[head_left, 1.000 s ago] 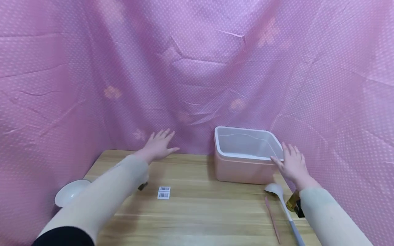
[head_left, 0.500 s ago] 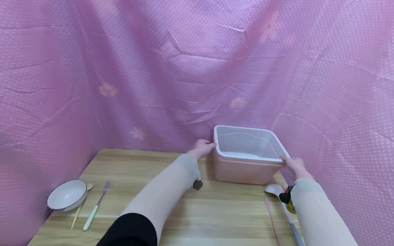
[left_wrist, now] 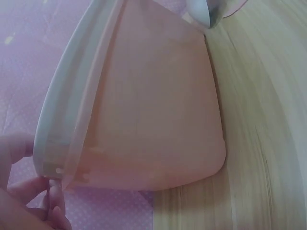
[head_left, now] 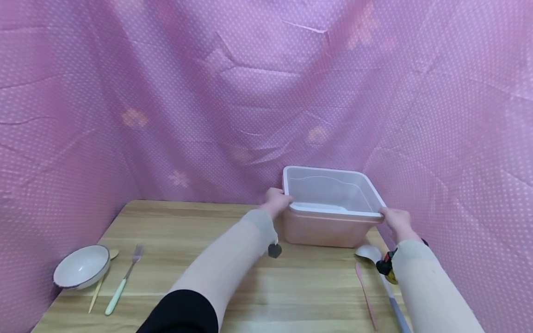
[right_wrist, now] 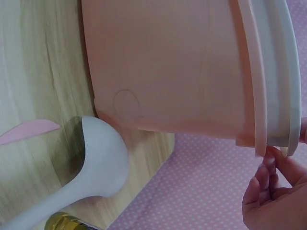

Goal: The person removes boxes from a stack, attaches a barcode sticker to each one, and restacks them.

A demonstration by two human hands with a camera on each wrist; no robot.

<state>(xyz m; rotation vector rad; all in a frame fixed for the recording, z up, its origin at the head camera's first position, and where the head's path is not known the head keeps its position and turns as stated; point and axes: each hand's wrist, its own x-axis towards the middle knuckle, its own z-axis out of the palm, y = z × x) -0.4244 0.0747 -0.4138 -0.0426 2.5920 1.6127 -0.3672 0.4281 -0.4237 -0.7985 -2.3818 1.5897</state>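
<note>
A pink rectangular tub (head_left: 320, 231) with a white inner bin (head_left: 337, 213) stands at the back right of the table. My left hand (head_left: 275, 201) grips the rim at the tub's left end. At the opposite end, my right hand (head_left: 397, 221) pinches the rim with curled fingers under it. In the right wrist view the white bin's rim (right_wrist: 283, 72) sits beyond the pink tub's rim (right_wrist: 254, 72), and the fingers (right_wrist: 266, 177) curl beneath them. The left wrist view has the left hand's fingers (left_wrist: 29, 191) at the rim's corner. The bin's inside looks bare from the head view.
A grey-white ladle (head_left: 369, 252) and a pink knife (head_left: 364, 291) lie in front of the tub on the right, near a yellow bottle (right_wrist: 67, 223). At left are a white bowl (head_left: 82, 267), a gold spoon (head_left: 97, 291) and a fork (head_left: 125, 282). Pink cloth (head_left: 233, 115) hangs around the table.
Both hands came from spread fingers to gripping the tub's ends; the left hand travelled right to reach it. The tub stays about where it was, and the head view shifted slightly.
</note>
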